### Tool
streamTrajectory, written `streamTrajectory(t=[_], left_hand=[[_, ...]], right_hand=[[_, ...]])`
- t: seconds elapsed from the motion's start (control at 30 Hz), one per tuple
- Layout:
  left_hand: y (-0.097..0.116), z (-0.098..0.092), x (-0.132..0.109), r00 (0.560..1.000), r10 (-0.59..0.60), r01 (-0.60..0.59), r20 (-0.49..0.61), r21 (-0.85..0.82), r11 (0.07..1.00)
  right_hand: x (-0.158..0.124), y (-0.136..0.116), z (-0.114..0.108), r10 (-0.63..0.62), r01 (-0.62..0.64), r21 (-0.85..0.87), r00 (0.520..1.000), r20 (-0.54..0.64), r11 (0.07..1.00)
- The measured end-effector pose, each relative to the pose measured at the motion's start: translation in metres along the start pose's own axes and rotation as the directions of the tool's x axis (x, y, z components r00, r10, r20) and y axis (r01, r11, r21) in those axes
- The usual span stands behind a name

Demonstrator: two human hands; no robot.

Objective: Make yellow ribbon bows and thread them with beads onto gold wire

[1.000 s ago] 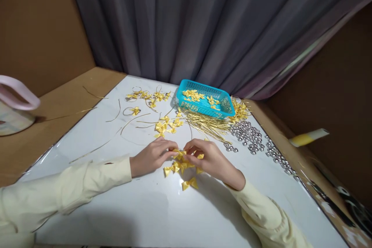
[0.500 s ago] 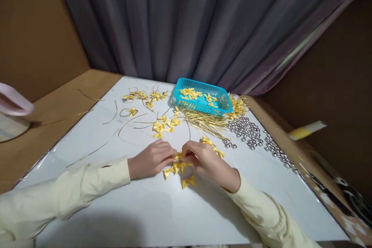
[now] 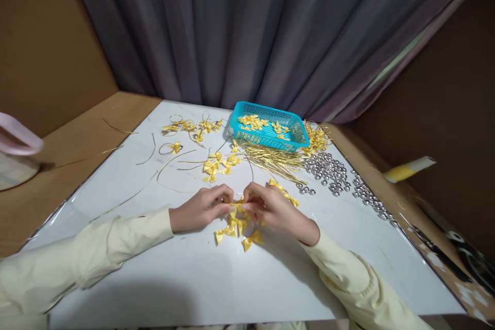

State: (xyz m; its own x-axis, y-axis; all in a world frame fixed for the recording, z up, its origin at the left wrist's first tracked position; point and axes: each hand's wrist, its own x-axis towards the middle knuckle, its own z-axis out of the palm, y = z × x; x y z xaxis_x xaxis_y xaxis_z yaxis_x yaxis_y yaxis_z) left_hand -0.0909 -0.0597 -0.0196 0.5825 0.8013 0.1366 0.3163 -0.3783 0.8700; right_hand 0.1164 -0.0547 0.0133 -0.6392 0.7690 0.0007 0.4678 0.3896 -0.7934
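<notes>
Pinching with narrowed fingers, the left hand (image 3: pixel 201 210) and right hand (image 3: pixel 274 210) are holding a yellow ribbon bow (image 3: pixel 237 207) between their fingertips, above the middle of a white desk (image 3: pixel 154 278). Loose bows (image 3: pixel 253 241) are lying just beside the hands, toward the near edge, while a blue basket (image 3: pixel 266 142) is standing by the far edge.

Backed by a grey-purple curtain (image 3: pixel 232 26), hung in deep vertical folds, sweeping off toward upper right, with a pale strip (image 3: pixel 402 59) near its edge. Flanked by a plain brown left wall (image 3: pixel 38 26) and a darker brown right wall (image 3: pixel 460 103). Below: desk (image 3: pixel 270 289) with glossy, white top, brown margins left and right. Dim overall; soft glare on the white, broad shadow at near left.
</notes>
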Motion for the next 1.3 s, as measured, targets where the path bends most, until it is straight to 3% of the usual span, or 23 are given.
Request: streamTrajectory(t=[0.17, 0.37, 0.5, 0.67, 0.8, 0.9, 1.07, 1.2, 1.3], left_hand=[[-0.001, -0.002, 0.002, 0.998, -0.061, 0.062, 0.019, -0.121, 0.991], [-0.004, -0.005, 0.003, 0.957, -0.008, 0.084, 0.291, -0.250, 0.965], [-0.004, -0.007, 0.003, 0.927, 0.003, 0.118, 0.375, -0.300, 0.947], [-0.004, -0.004, 0.002, 0.919, -0.024, 0.185, 0.394, -0.376, 0.908], [-0.002, -0.004, 0.001, 0.921, -0.039, 0.192, 0.387, -0.367, 0.910], [0.000, -0.003, 0.001, 0.913, -0.037, 0.197, 0.407, -0.357, 0.913], [0.001, 0.000, -0.002, 0.880, -0.084, 0.333, 0.468, -0.480, 0.812], [-0.001, -0.002, -0.003, 0.838, -0.026, 0.392, 0.545, -0.568, 0.724], [0.001, -0.006, -0.001, 0.866, -0.030, 0.367, 0.499, -0.594, 0.716]], right_hand=[[0.001, 0.000, 0.002, -0.016, 0.016, -0.036, 1.000, 0.005, 0.999], [0.001, -0.004, 0.005, 0.011, -0.012, 0.028, 0.999, 0.046, 1.000], [0.002, -0.006, 0.008, 0.074, -0.098, 0.182, 0.988, 0.135, 0.978], [0.003, -0.002, 0.009, 0.107, -0.175, 0.353, 0.973, 0.206, 0.919], [0.003, -0.001, 0.008, 0.123, -0.205, 0.414, 0.969, 0.217, 0.887], [0.002, -0.002, 0.008, 0.130, -0.254, 0.453, 0.949, 0.287, 0.855], [0.002, -0.006, 0.007, 0.109, -0.300, 0.516, 0.924, 0.367, 0.802], [0.002, -0.006, 0.003, 0.170, -0.398, 0.446, 0.868, 0.467, 0.802], [0.001, -0.006, -0.003, 0.187, -0.413, 0.454, 0.866, 0.464, 0.789]])
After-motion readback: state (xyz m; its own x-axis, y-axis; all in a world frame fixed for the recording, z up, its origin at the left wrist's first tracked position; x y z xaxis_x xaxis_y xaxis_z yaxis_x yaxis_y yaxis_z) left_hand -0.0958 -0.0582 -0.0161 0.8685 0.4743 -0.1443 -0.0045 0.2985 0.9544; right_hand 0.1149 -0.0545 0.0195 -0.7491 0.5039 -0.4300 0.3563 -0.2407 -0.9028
